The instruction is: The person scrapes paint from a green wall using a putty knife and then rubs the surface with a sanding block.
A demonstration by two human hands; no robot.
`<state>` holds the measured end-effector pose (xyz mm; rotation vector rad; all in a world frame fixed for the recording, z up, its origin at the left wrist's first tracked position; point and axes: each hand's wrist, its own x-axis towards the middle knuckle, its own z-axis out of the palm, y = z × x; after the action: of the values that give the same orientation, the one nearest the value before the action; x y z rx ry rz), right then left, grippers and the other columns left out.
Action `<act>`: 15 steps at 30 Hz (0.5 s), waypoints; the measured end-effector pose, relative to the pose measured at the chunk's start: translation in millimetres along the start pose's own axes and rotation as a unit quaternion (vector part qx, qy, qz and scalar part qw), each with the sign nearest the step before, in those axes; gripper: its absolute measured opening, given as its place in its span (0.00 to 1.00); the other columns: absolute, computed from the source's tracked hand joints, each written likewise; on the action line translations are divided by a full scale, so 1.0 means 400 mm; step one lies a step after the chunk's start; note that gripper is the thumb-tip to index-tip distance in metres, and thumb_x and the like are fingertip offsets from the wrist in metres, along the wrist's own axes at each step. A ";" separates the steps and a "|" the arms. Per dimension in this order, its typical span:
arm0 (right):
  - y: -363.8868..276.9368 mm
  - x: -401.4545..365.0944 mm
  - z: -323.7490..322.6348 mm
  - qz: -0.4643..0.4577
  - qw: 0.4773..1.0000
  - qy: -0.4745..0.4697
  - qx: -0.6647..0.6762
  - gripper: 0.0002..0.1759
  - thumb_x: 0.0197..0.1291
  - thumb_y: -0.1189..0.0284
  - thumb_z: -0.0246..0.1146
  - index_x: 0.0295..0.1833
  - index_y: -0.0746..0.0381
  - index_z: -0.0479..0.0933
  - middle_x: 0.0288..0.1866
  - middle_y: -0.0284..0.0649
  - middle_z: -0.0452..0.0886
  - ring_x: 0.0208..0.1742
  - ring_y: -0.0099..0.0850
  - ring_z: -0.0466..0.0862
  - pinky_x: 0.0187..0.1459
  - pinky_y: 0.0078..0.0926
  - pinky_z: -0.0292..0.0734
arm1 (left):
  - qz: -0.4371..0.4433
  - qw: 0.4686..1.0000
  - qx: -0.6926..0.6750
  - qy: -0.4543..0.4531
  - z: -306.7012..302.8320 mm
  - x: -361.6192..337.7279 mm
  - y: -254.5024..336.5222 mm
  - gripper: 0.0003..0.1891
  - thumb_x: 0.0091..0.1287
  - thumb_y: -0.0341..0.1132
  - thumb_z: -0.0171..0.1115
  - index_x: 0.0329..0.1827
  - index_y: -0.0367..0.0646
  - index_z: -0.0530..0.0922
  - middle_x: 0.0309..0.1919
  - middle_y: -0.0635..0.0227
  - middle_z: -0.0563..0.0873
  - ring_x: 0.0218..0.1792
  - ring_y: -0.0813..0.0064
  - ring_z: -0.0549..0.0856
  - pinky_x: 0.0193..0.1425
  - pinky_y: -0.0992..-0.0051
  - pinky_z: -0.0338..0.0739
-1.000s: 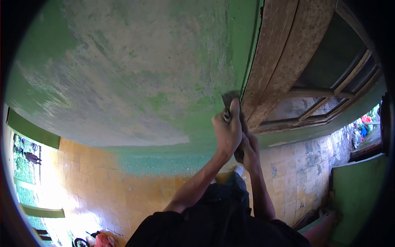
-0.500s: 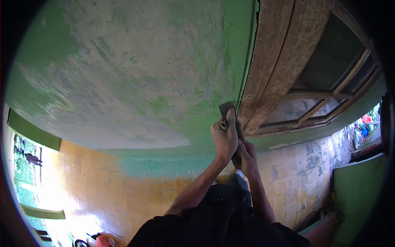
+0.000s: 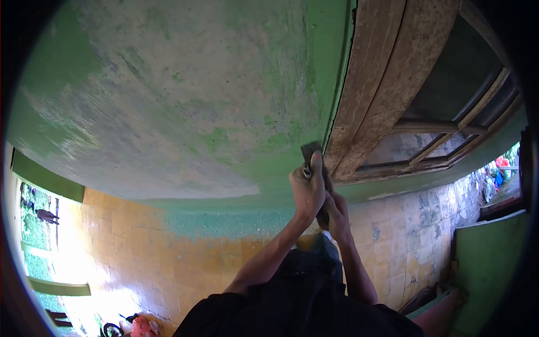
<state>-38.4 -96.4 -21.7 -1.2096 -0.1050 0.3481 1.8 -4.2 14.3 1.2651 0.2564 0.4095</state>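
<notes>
1. The left hand (image 3: 307, 191) is wrapped round the scraper (image 3: 310, 151), thumb laid up its handle, likely to press the blade flat.
2. The right hand (image 3: 337, 215) is closed round the handle's lower end (probably for added push).
3. The blade lies against the green wall (image 3: 269, 163), just beside the wooden frame (image 3: 370, 84).

Both hands, left hand (image 3: 306, 191) and right hand (image 3: 336, 214), press a scraper (image 3: 310, 151) against the green wall (image 3: 185, 112).

Room of an old home: peeling green wall (image 3: 168, 101), weathered wooden window frame (image 3: 382, 84), yellow tiled floor (image 3: 168, 247).
</notes>
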 end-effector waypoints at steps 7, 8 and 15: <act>0.023 -0.009 -0.025 0.024 1.000 -0.006 0.009 0.18 0.79 0.59 0.51 0.42 0.63 0.74 0.21 0.26 0.69 0.17 0.14 0.64 0.18 0.16 0.56 | -0.030 0.999 -0.005 0.018 0.001 -0.008 -0.008 0.27 0.80 0.43 0.56 0.18 0.40 0.72 0.11 0.71 0.74 0.12 0.82 0.73 0.16 0.77 0.63; 0.035 -0.014 -0.026 0.029 0.999 -0.003 0.017 0.18 0.79 0.60 0.51 0.43 0.64 0.74 0.21 0.26 0.69 0.17 0.14 0.64 0.18 0.16 0.56 | -0.033 0.999 -0.009 0.018 -0.001 -0.015 -0.004 0.26 0.80 0.42 0.56 0.19 0.40 0.72 0.11 0.72 0.74 0.12 0.83 0.72 0.15 0.77 0.62; 0.007 0.019 -0.007 -0.017 1.000 -0.007 0.007 0.19 0.79 0.60 0.50 0.50 0.66 0.75 0.22 0.24 0.68 0.17 0.12 0.63 0.18 0.15 0.54 | 0.014 1.000 0.000 0.018 0.001 0.009 -0.015 0.27 0.80 0.43 0.57 0.18 0.40 0.72 0.11 0.72 0.74 0.12 0.82 0.73 0.15 0.76 0.63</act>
<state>-31.0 -95.5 -26.2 -1.1908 -0.1347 0.3282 6.2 -4.5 8.9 1.2628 0.2691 0.4565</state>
